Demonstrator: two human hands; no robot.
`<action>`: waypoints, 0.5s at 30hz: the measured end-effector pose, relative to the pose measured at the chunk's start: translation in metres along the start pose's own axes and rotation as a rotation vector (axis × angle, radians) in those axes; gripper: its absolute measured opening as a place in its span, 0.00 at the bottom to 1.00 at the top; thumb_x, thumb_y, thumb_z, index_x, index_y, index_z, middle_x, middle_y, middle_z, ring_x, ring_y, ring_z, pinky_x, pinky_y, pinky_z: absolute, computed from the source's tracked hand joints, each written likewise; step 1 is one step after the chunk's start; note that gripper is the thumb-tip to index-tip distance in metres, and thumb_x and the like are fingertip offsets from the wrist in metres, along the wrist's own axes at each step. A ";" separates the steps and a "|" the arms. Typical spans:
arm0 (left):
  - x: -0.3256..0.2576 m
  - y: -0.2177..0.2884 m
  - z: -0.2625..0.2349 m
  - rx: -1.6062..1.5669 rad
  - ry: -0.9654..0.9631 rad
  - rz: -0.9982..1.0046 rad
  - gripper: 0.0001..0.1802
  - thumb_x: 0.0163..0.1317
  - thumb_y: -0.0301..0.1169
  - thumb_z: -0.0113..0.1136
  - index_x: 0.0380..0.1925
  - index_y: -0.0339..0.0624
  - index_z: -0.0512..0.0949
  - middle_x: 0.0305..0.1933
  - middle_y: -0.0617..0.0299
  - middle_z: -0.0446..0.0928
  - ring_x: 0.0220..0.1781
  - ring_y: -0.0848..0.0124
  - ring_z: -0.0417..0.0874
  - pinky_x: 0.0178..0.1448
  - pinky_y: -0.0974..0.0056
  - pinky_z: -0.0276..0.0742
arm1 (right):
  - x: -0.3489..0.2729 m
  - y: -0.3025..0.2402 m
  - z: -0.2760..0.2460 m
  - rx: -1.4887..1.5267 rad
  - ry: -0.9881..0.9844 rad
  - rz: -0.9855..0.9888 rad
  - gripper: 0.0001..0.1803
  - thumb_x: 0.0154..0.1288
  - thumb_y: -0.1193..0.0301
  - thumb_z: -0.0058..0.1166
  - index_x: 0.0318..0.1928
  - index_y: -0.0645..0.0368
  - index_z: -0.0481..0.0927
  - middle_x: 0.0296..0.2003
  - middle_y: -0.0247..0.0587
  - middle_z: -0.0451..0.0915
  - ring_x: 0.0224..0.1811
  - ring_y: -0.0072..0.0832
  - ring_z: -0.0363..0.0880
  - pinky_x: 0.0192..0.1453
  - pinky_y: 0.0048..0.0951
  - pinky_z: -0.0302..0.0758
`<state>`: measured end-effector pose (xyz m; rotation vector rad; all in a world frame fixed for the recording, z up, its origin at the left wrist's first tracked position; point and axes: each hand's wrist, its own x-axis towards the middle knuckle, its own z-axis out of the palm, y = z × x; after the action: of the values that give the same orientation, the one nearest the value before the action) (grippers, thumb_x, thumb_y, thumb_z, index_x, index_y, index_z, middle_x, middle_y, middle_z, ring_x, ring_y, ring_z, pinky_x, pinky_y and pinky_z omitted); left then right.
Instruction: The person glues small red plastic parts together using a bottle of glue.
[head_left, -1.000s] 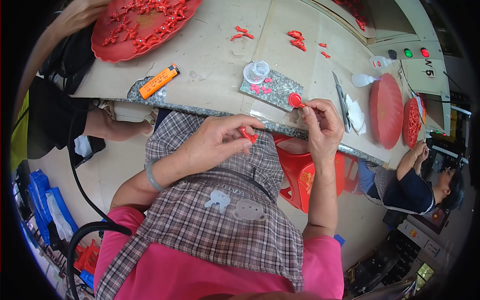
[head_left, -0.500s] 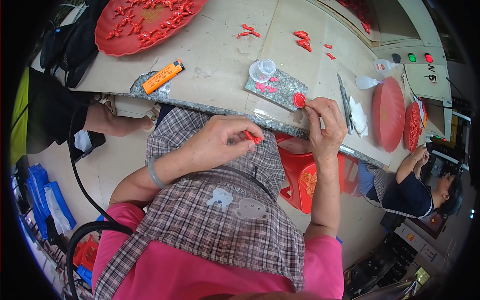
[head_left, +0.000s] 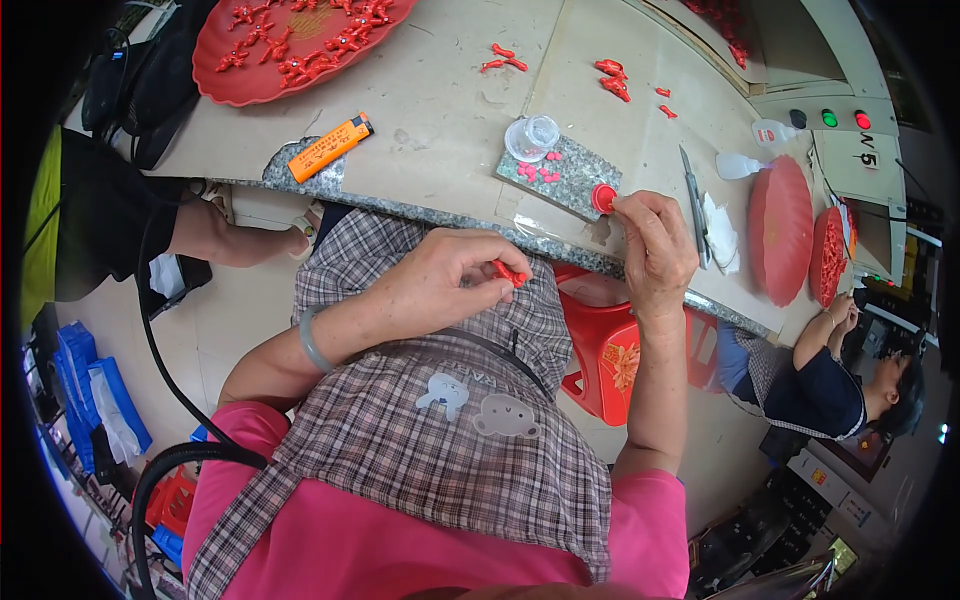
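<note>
My left hand (head_left: 445,275) is closed in a pinch over my lap, holding a small glossy red figurine piece (head_left: 511,273) by its fingertips. At the table's front edge, my right hand (head_left: 658,235) has its thumb and forefinger pinched together beside a round red cap (head_left: 603,197). Whatever lies between those fingertips is too small to make out. The cap sits at the right corner of a grey speckled stone slab (head_left: 580,180). On the slab are several pink pellets (head_left: 540,174) and a clear plastic cup (head_left: 531,139).
Loose red pieces (head_left: 613,80) lie farther back. A scalloped red tray (head_left: 290,85) with figurines stands far left, an orange lighter (head_left: 330,148) nearer. To the right are a slim knife-like tool (head_left: 694,205), white tissue (head_left: 720,235), a squeeze bottle (head_left: 740,165) and another red tray (head_left: 780,230).
The view has shifted slightly. My right fingers have moved a little beside the red cap. My left hand keeps hold of the red figurine piece, which looks slightly turned.
</note>
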<state>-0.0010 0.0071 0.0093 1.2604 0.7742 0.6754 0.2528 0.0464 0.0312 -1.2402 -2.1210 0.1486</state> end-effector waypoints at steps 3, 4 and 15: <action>0.000 0.001 0.000 0.004 -0.006 -0.007 0.09 0.63 0.22 0.59 0.43 0.32 0.78 0.41 0.56 0.80 0.39 0.72 0.85 0.45 0.68 0.82 | 0.002 -0.002 -0.001 -0.023 -0.013 -0.034 0.12 0.55 0.88 0.59 0.39 0.62 0.82 0.33 0.42 0.80 0.33 0.32 0.82 0.35 0.28 0.78; -0.001 0.001 0.000 0.007 -0.010 -0.003 0.09 0.63 0.22 0.59 0.43 0.32 0.78 0.41 0.55 0.80 0.39 0.72 0.85 0.45 0.68 0.82 | 0.002 -0.002 -0.001 -0.022 -0.013 -0.035 0.12 0.55 0.88 0.59 0.39 0.62 0.82 0.33 0.42 0.80 0.33 0.32 0.82 0.35 0.28 0.78; -0.002 -0.004 -0.002 -0.001 -0.008 0.001 0.10 0.62 0.21 0.59 0.44 0.33 0.78 0.40 0.56 0.80 0.38 0.72 0.85 0.43 0.68 0.82 | 0.006 -0.002 -0.005 -0.042 -0.064 -0.042 0.14 0.52 0.89 0.58 0.39 0.62 0.82 0.34 0.43 0.79 0.33 0.34 0.81 0.35 0.29 0.78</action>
<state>-0.0033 0.0062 0.0057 1.2618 0.7666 0.6713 0.2525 0.0489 0.0388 -1.2294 -2.2136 0.1273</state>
